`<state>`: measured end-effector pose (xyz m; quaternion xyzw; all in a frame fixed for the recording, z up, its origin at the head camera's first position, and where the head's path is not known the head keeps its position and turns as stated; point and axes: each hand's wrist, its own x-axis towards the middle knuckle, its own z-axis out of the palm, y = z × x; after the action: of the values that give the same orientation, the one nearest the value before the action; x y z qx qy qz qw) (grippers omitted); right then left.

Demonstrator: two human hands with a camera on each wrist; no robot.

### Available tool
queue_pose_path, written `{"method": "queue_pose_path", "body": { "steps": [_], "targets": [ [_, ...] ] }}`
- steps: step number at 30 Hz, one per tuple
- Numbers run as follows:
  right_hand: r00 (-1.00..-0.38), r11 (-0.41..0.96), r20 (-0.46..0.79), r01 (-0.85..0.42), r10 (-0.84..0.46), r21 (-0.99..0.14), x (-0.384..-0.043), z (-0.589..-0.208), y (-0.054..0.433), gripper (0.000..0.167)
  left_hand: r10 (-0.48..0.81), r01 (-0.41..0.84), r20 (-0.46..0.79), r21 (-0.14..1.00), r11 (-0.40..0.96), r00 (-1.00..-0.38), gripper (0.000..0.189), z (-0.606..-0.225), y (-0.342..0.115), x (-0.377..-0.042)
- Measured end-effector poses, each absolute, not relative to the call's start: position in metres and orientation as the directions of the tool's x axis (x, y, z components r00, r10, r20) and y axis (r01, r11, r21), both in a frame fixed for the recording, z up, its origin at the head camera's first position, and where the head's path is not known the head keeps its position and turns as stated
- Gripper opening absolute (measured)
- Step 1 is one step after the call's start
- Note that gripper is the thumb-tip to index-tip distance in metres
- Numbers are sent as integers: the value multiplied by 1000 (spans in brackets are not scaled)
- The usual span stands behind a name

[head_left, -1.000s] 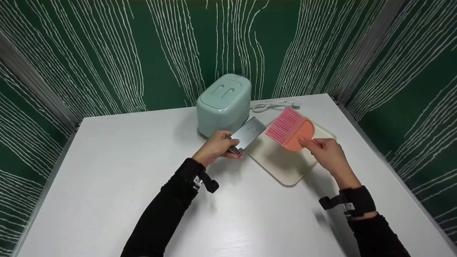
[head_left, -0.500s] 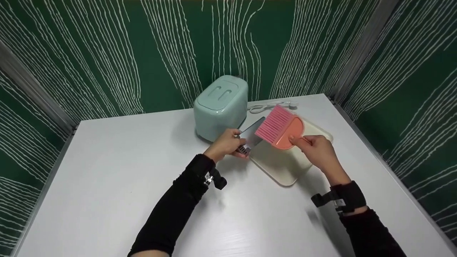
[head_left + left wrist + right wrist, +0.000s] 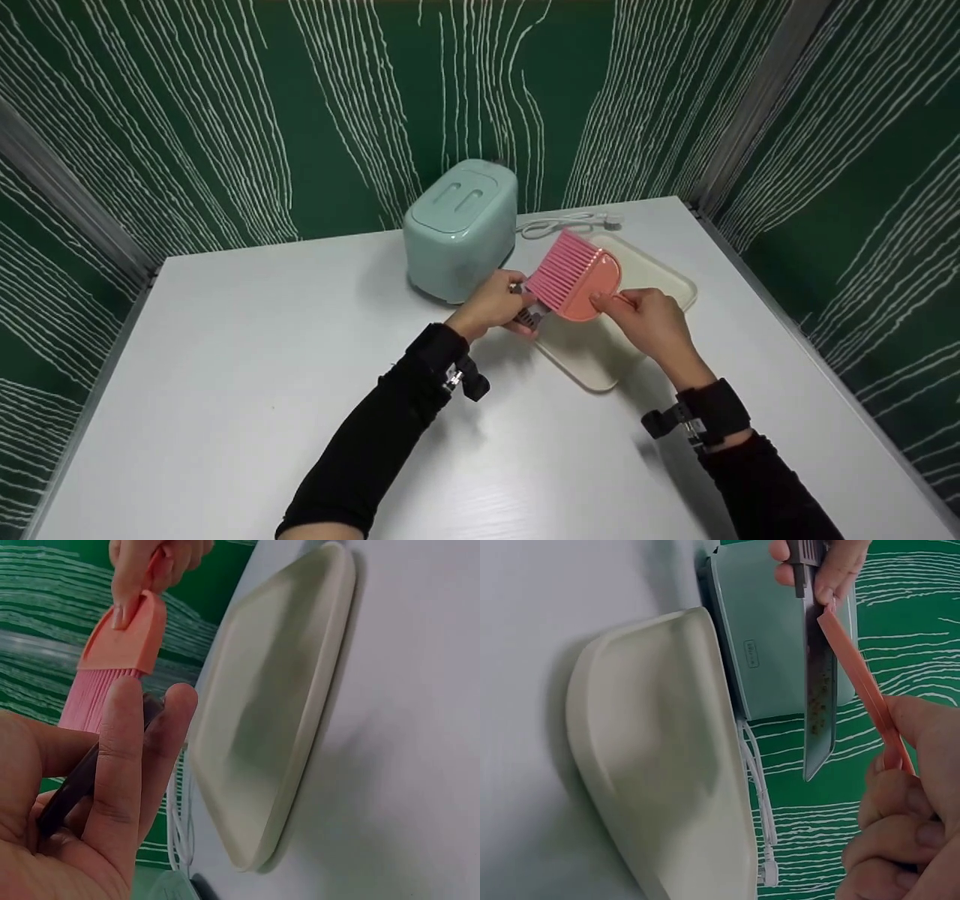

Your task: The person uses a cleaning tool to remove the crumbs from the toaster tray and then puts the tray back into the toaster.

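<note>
A mint toaster [image 3: 456, 236] and white cord [image 3: 759, 772] rest on a white table [image 3: 225, 360].

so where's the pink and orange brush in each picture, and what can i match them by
Head: the brush, right of centre, in the right hand.
Left wrist: the brush, upper left, partly behind the left hand.
Right wrist: the brush, right of centre, edge-on.
Shared landmark: the cream tray, in all three.

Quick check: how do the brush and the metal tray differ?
Colour: the brush is pink and orange; the metal tray is grey.
Form: the brush has bristles; the metal tray is a shallow plate with brownish specks on it.
Hold: the right hand pinches the brush; the left hand grips the metal tray.
Shared: both are held above the white table.
</note>
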<state>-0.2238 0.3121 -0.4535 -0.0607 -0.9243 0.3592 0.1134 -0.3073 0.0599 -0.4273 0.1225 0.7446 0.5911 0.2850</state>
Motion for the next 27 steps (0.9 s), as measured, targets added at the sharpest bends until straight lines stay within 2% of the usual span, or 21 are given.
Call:
{"method": "queue_pose_path", "body": {
  "steps": [7, 17, 27],
  "targets": [
    [-960, 753, 198, 20, 198, -658, -222, -458, 315, 60, 501, -112, -263, 944, 312, -825, 14, -426, 66, -308],
    [-953, 770, 227, 10, 200, -637, -222, -463, 316, 57, 506, -64, -222, 948, 311, -834, 10, -429, 67, -308],
    [-947, 782, 243, 12, 209, -624, -223, -466, 323, 55, 489, 15, -188, 924, 381, -852, 5, -426, 71, -307]
  ]
}}
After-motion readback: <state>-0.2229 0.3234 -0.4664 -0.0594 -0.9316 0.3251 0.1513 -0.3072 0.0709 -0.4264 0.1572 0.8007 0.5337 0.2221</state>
